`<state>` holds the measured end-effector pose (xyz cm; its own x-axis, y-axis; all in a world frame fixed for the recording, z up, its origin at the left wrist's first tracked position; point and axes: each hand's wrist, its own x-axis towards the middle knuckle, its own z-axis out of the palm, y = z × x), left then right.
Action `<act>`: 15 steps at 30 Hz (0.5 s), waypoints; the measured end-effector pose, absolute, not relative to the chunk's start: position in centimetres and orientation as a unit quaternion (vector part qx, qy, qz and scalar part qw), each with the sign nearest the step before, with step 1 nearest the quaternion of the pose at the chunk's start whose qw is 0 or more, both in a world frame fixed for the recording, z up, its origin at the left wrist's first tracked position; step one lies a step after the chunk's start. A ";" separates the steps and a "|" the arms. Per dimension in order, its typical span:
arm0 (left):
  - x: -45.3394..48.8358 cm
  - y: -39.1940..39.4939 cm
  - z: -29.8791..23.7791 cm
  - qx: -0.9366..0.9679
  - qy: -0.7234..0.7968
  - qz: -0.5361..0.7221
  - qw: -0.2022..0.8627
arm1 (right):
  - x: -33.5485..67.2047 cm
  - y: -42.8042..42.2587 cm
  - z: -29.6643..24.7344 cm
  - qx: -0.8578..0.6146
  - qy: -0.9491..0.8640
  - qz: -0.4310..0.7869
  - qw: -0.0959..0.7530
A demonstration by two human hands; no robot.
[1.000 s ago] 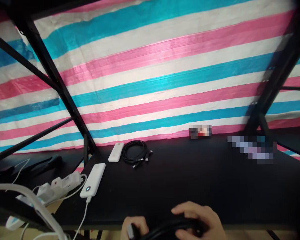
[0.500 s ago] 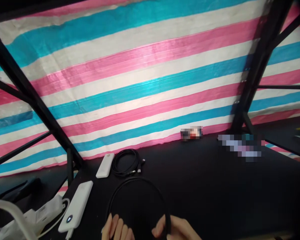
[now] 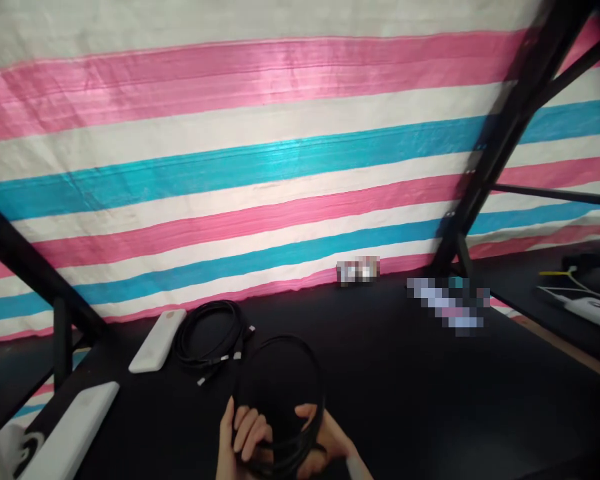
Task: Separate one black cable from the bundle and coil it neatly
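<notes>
A black cable (image 3: 322,383), wound into a round coil, stands up between my two hands near the bottom of the view. My left hand (image 3: 247,433) has its fingers curled round the coil's left side. On the right side, my right hand (image 3: 325,440) grips the loops between thumb and fingers. Both hands touch the coil's lower part, where several strands bunch together. Just beyond my left hand, a second coil of black cable (image 3: 180,343) lies on the table with its light metal plugs showing.
Two white power banks (image 3: 157,341) (image 3: 73,433) lie at the left on the black table (image 3: 405,400). White cabling (image 3: 10,440) fills the lower left corner. Blurred-out items (image 3: 357,270) (image 3: 447,303) sit at the back right. Black frame posts (image 3: 510,140) and a striped sheet (image 3: 280,160) stand behind.
My view has turned to the right, so the power banks sit further left. The cable in my hands now forms a smaller, fuller coil, and my hands are closer together.
</notes>
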<state>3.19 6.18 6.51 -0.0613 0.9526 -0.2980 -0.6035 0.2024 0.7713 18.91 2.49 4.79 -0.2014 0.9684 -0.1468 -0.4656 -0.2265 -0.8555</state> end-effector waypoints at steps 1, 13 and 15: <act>3.8 6.5 6.5 0.202 0.412 0.597 0.658 | 18.9 2.8 4.7 -0.381 -0.349 0.673 0.530; 4.3 8.0 8.7 0.357 0.443 0.481 0.668 | 21.6 8.3 8.5 -0.444 -0.363 0.606 0.552; 4.5 8.1 8.9 0.390 0.449 0.442 0.672 | 22.0 9.8 8.9 -0.456 -0.366 0.588 0.558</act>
